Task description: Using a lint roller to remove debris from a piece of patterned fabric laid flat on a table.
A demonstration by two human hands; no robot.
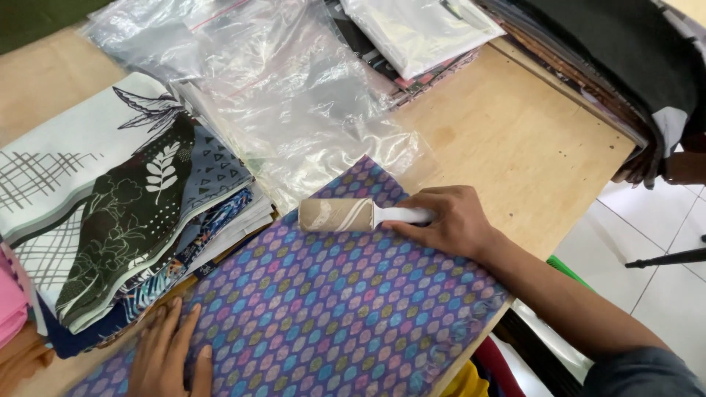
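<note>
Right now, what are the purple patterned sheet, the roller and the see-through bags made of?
The purple patterned sheet looks like thin woven cloth, matte, lying flat and soft. The roller in the right hand seems to be sticky paper on a drum, tan and dull, with a smooth white plastic handle. The see-through bags look like thin plastic film, shiny and wrinkled.

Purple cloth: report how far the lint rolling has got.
Done: cannot tell; no swept strip shows. In hand: the right hand holds the lint roller at the far corner of the purple cloth, while the left hand pins the near edge. Left: the spread between them.
</note>
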